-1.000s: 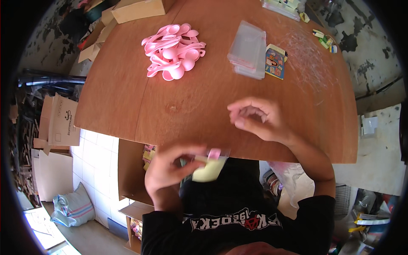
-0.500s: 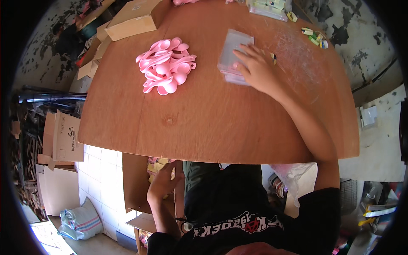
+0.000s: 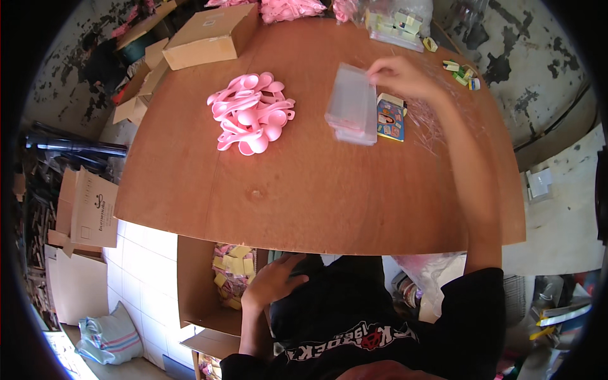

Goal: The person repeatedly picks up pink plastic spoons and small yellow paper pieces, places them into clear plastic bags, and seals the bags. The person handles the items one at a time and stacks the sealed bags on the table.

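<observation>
Touching one bag stack (image 3: 351, 104) | right grip (image 3: 403, 77) | one spoon heap (image 3: 251, 117)

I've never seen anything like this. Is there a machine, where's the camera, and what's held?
No machine: these are a person's bare hands, seen from a wide fisheye camera worn on the head, so straight edges bend. On the brown table lie pink spoons, a stack of clear plastic sleeves and, beside it, a small blue booklet-like item. The right hand is at the stack's upper right corner; whether it grips a sleeve, I can't tell. The left hand seems empty, beside an open cardboard box of yellow and pink packets.
</observation>
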Available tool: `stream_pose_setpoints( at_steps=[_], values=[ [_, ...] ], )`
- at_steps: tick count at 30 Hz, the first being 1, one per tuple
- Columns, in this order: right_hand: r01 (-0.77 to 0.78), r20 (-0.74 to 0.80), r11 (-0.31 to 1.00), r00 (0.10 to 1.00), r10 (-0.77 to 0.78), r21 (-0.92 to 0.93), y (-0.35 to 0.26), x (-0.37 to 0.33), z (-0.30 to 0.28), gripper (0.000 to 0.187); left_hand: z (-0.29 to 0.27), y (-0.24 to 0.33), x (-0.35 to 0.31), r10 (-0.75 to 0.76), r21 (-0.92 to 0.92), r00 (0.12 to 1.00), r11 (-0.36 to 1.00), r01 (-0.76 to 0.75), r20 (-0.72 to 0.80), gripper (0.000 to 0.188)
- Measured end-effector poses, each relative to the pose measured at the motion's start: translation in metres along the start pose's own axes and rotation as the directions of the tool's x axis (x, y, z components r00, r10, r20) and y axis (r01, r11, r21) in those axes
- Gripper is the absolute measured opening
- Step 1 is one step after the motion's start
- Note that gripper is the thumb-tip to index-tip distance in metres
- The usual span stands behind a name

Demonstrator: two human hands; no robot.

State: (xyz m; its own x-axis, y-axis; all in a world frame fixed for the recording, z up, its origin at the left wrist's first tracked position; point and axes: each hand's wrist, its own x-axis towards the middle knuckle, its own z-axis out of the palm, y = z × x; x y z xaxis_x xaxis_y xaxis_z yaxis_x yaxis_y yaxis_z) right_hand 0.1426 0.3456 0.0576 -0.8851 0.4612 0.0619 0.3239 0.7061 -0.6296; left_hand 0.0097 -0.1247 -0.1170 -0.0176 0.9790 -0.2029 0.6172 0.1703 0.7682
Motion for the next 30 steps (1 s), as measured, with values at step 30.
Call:
stream_pose_setpoints(
  at_steps=[30],
  values=[
    [0.068,-0.295,0.920,0.936,-0.194,-0.386,-0.023,-0.028,0.099,0.010,-0.023,0.069,0.006,0.449,-0.126,0.874,0.893,-0.432,0.183,0.055]
  ],
)
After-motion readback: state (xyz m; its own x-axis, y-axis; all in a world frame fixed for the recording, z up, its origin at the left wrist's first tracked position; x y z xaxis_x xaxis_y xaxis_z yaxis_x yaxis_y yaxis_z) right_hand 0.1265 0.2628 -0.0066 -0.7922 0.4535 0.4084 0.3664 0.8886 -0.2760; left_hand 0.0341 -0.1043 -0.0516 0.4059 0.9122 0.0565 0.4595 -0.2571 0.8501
